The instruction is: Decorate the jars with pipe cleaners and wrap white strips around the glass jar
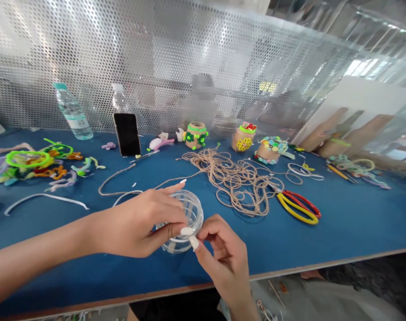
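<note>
A clear round jar (194, 207) is near the table's front edge, its open rim facing up. White strips or cord show round its side, and a white strand (125, 194) curves out to the left behind my left hand. My left hand (144, 220) reaches over the jar with its index finger stretched out and its thumb pressed at the front of the jar. My right hand (223, 252) pinches at the jar's right front side, its thumb tip close to the left thumb. What the fingertips pinch is too small to make out.
Tangled twine (236, 178) lies behind and right of the jar, with red-yellow scissors (298, 207) beside it. Farther back stand a phone (127, 133), a bottle (75, 113) and several decorated jars (195, 135). Colourful pipe cleaners (29, 159) lie left. The blue table's (306, 247) front edge is close.
</note>
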The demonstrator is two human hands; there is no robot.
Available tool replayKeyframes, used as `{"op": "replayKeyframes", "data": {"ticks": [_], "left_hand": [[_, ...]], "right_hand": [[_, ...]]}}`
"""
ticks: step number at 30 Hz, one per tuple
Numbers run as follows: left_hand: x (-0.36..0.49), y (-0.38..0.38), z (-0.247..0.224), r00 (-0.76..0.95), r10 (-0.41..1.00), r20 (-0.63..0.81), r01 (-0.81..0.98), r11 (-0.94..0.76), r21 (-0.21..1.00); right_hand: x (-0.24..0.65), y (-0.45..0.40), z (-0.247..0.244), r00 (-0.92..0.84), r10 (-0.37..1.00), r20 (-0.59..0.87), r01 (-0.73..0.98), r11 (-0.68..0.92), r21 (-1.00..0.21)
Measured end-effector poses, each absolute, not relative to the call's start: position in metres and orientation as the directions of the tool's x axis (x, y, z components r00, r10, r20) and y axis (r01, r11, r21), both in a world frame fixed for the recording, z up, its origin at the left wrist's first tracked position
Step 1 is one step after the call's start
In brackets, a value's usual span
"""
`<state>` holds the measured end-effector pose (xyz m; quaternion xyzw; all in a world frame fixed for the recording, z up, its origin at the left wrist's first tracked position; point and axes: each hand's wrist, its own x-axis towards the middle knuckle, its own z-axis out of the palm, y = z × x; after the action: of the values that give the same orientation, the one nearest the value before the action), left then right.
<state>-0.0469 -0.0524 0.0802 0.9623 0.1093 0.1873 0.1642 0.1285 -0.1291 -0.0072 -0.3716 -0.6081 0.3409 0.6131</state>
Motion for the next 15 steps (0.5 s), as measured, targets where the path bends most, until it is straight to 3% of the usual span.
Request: {"op": "replayKeyframes", "data": {"ticks": [15], "left_hand": [[-0.0492,-0.0528,0.0718,0.871,0.294,0.393,0.170,-0.931,0.322]], "right_hand": [[0.1320,-0.1257,-0.0023,-0.005,0.848,0.530,0.189,0.521,-0.832]]}}
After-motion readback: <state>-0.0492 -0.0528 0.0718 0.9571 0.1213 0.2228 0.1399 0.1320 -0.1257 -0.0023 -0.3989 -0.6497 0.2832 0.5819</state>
